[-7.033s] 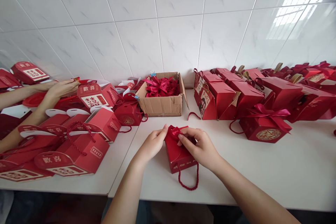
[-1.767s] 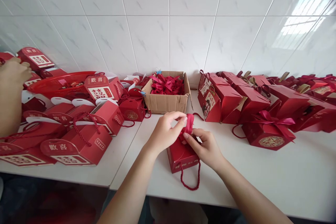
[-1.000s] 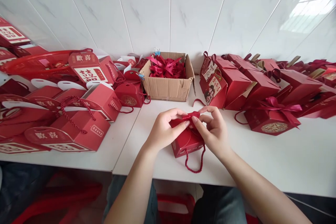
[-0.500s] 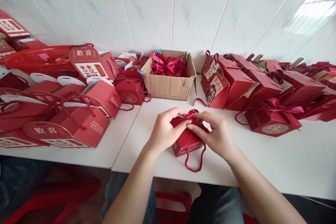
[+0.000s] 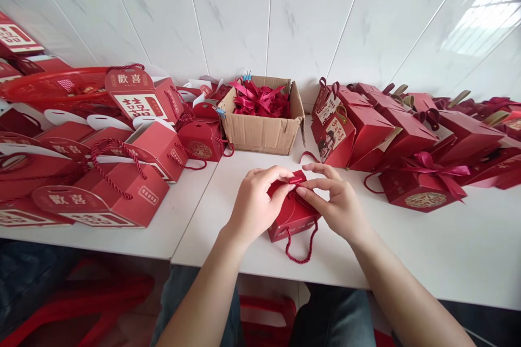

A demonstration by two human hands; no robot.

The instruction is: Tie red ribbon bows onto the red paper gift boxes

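In front of me on the white table (image 5: pixel 244 249) stands a small red gift box (image 5: pixel 293 222), with one twisted red cord handle (image 5: pixel 299 260) hanging toward me. A red ribbon (image 5: pixel 297 178) lies over its top. My left hand (image 5: pixel 260 198) pinches the ribbon between thumb and fingers at the middle of the lid. Close beside it, my right hand (image 5: pixel 336 203) has its thumb and a finger pressed together at the ribbon, while its upper fingers stretch out above. The fingers hide part of the ribbon and the lid.
Behind the box sits a cardboard box (image 5: pixel 260 133) full of red ribbon bows (image 5: pixel 262 98). Rows of open red boxes (image 5: pixel 138 190) and a red basket (image 5: pixel 52 87) fill the left. Closed red boxes (image 5: pixel 366 124) and a bowed box (image 5: pixel 423 190) stand at right.
My right hand's upper fingers have lifted away from the ribbon and straightened. A flattened ribbon loop now shows between my hands. My left hand keeps its pinch.
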